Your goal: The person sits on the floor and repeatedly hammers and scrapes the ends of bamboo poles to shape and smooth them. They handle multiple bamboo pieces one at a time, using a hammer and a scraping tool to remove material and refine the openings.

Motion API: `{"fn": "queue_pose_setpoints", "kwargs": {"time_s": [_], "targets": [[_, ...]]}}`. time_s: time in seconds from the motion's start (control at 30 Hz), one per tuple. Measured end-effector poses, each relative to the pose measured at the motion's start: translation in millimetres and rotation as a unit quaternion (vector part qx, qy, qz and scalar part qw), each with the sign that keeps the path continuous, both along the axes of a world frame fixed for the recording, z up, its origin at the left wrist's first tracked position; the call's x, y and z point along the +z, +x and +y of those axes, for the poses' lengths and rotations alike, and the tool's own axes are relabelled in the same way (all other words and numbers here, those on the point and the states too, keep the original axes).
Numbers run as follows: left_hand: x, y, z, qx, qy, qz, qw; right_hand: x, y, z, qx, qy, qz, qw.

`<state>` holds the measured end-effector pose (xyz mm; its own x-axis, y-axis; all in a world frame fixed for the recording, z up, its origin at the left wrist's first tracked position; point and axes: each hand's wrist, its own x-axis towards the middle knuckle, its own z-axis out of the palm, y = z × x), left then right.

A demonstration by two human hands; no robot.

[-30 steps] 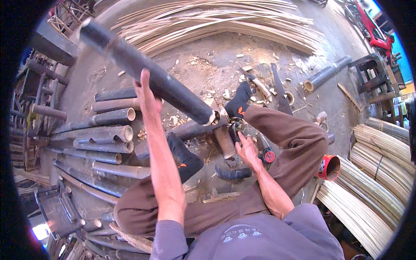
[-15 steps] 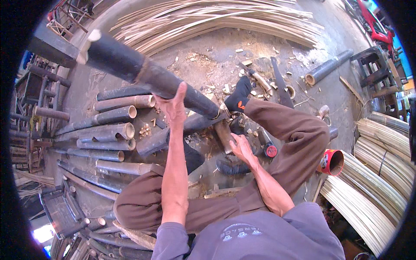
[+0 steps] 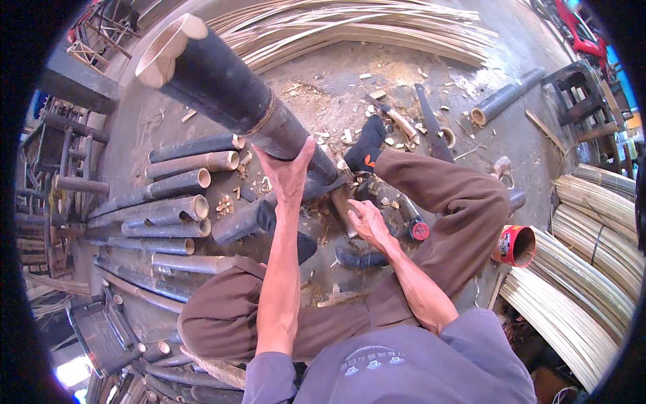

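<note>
A thick dark bamboo pole (image 3: 219,84) slants up toward the upper left, its notched hollow end raised. My left hand (image 3: 288,176) grips it from below, just under a joint ring, thumb along its right side. The pole's lower end stands by another dark bamboo length (image 3: 239,222) lying between my legs. Beside that lower end, a brown wooden piece like a handle (image 3: 343,210) points toward me; what it joins is partly hidden. My right hand (image 3: 371,223) is next to this piece, fingers loosely apart and not wrapped round it.
Several cut bamboo lengths (image 3: 178,180) lie on the left. Long split strips (image 3: 363,30) spread at the back; bundled strips (image 3: 572,303) fill the right. A red can (image 3: 517,246) stands by my right knee. A wooden-handled tool (image 3: 402,123) lies among chips beyond my foot.
The pole's far end has tipped up and slightly right, so its hollow cut mouth shows more. My left hand has moved a little right with it; my right hand's fingers have shifted slightly left.
</note>
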<state>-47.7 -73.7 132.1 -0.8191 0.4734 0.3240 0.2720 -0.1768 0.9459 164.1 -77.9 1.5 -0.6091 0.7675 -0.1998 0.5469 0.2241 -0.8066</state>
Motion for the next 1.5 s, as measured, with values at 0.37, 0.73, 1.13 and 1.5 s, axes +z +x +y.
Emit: {"fn": "queue_pose_setpoints", "kwargs": {"time_s": [0.37,0.73,1.13,1.5], "targets": [[51,-19,15,-0.065,0.014,0.015,0.998,49,23,36,-0.092,0.031,0.061,0.993],[25,5,21,-0.010,0.026,-0.011,1.000,133,90,73,-0.171,-0.028,0.136,0.976],[-82,-49,50,0.105,-0.042,-0.112,0.987,-36,41,23,0.039,-0.008,-0.236,0.971],[-184,-165,106,0.199,-0.099,-0.422,0.879,-84,54,12,0.077,0.003,-0.317,0.945]]}}
